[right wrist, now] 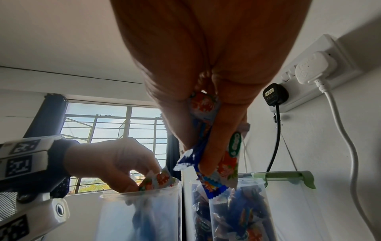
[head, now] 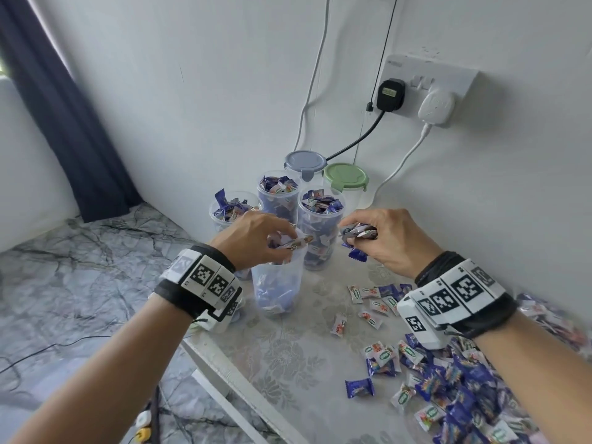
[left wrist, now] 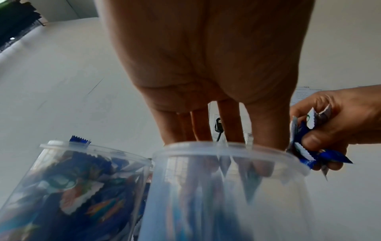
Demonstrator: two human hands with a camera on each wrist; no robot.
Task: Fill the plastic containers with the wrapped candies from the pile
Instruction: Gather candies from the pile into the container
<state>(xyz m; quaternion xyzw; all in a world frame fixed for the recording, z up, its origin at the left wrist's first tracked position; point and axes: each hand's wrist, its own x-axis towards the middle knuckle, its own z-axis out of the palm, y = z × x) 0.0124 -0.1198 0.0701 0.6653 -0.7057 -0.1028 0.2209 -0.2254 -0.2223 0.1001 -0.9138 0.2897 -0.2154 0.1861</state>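
Observation:
My left hand [head: 272,238] hangs over the mouth of the nearest clear container [head: 278,283], fingertips dipped inside and pinching a white wrapped candy [right wrist: 158,179]. That container [left wrist: 226,187] is partly filled. My right hand [head: 374,238] is just to its right, gripping a bunch of wrapped candies [head: 357,233], blue and white, beside a heaped container [head: 320,232]. The same bunch of candies [right wrist: 214,156] shows between the fingers in the right wrist view. Two more heaped containers [head: 278,193] [head: 230,209] stand behind. The candy pile [head: 448,386] spreads over the table at lower right.
Two lidded tubs, grey [head: 305,161] and green [head: 345,177], stand against the wall behind the containers. A wall socket strip [head: 426,88] with plugs and hanging cables is above. The table edge [head: 224,363] drops to a marbled floor on the left.

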